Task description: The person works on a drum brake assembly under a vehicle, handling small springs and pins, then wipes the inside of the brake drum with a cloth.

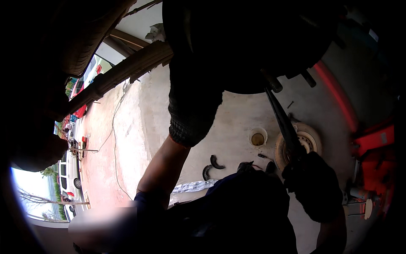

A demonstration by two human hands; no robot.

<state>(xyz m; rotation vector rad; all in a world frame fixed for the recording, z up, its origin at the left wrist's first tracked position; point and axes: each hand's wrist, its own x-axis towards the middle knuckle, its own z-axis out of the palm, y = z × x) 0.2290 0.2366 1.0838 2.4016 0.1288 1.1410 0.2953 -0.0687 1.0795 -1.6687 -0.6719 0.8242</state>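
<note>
A large dark round wheel hub (253, 51) fills the top of the view, with studs (272, 82) sticking out of its lower edge. My left hand (194, 103), in a black knit glove, reaches up against its left side. Shadow hides the fingers there, so their grip does not show. Lower right, my right hand (315, 186), also gloved in black, is closed round the lower end of a long dark tapered tool (285, 122). The tool's thin tip points up and meets the hub's lower edge beside a stud; whether it touches cannot be told.
A leaf spring (127, 72) slants in at upper left near a tyre (91, 42). Below lie two curved brake shoes (211, 167), a bucket with brownish liquid (257, 137), a wheel (311, 139) and a bolt (290, 104). Red equipment (372, 148) stands right; a cable (113, 139) crosses the floor.
</note>
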